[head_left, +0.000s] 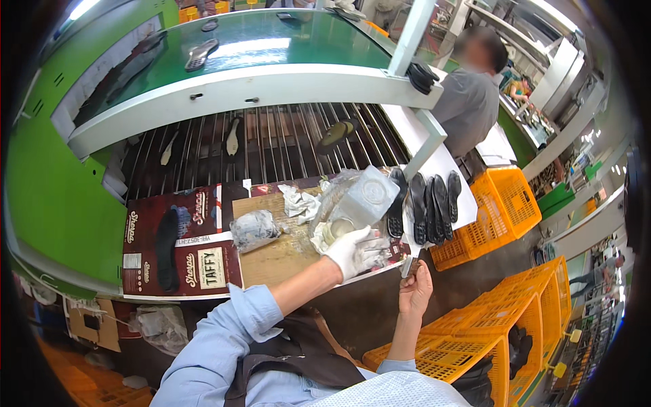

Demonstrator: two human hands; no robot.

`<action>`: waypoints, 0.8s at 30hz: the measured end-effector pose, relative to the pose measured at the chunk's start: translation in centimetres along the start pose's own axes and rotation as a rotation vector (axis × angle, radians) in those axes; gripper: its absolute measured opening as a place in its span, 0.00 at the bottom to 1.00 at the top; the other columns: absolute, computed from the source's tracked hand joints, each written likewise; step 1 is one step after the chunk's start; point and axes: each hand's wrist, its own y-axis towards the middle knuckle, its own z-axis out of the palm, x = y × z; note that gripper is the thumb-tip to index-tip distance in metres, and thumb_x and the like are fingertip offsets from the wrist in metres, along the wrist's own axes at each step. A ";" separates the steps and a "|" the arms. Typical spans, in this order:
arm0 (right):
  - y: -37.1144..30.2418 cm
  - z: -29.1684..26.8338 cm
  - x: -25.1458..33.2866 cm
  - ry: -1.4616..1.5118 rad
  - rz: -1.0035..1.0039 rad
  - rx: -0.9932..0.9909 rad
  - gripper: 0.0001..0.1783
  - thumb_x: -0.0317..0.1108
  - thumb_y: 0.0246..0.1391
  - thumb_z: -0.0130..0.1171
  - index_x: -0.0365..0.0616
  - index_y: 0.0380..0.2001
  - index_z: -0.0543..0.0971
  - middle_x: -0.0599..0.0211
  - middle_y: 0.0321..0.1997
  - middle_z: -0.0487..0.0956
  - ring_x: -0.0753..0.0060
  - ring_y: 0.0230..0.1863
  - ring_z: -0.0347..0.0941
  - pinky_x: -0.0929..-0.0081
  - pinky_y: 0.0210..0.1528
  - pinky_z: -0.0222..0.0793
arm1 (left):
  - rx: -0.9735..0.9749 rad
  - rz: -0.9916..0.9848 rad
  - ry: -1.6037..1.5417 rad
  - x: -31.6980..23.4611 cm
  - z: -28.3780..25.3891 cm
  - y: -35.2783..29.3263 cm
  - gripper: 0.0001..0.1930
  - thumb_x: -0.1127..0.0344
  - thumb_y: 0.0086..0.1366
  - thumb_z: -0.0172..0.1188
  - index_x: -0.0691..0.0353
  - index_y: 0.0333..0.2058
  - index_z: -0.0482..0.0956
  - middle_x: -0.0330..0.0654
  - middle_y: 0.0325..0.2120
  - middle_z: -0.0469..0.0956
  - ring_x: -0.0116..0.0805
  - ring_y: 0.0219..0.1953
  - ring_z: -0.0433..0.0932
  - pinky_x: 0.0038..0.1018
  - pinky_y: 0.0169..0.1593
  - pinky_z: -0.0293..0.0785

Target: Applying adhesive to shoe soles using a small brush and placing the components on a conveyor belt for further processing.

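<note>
My left hand point(356, 254), in a white glove, reaches over the front of the work surface with its fingers stretched out. It is beside a small clear cup point(341, 226) and the heels of the black shoe soles point(419, 210), and no object shows in it. Just past the table's front edge, my bare right hand point(415, 290) pinches a small flat brush point(407, 266) with a brown handle and a pale tip. A translucent plastic container point(371, 193) leans upside down among crumpled plastic behind the left hand. Several black soles lie side by side at the right.
A smeared jar point(255, 231) and crumpled white paper point(299, 203) rest on brown cardboard point(271, 261). Behind are a roller conveyor point(271, 146) with sole pieces and a green belt point(298, 51). Yellow crates point(488, 214) stand at right, near a person in grey point(468, 102).
</note>
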 end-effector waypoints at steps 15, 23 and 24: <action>-1.2 9.0 -3.8 -0.549 -0.138 0.274 0.14 0.26 0.58 0.59 0.35 0.47 0.77 0.75 0.27 0.75 0.86 0.22 0.66 0.87 0.23 0.62 | -1.019 1.110 1.311 -13.7 -15.5 -29.5 0.23 0.53 0.69 0.53 0.70 0.51 0.73 0.52 0.46 0.78 0.44 0.49 0.77 0.34 0.55 0.71; -1.5 10.9 -6.6 -0.666 -0.137 0.311 0.13 0.27 0.57 0.61 0.37 0.46 0.79 0.76 0.26 0.75 0.88 0.22 0.64 0.91 0.20 0.56 | -1.583 0.397 1.531 -12.1 -20.6 -35.1 0.43 0.32 0.60 0.50 0.66 0.59 0.67 0.60 0.56 0.70 0.56 0.61 0.66 0.40 0.63 0.61; -1.5 10.8 -6.9 -0.650 -0.131 0.333 0.13 0.27 0.58 0.61 0.37 0.46 0.78 0.76 0.27 0.75 0.88 0.22 0.65 0.91 0.20 0.56 | -1.612 0.321 1.604 -11.4 -20.7 -34.6 0.45 0.32 0.58 0.55 0.68 0.60 0.66 0.60 0.55 0.71 0.55 0.59 0.69 0.41 0.60 0.65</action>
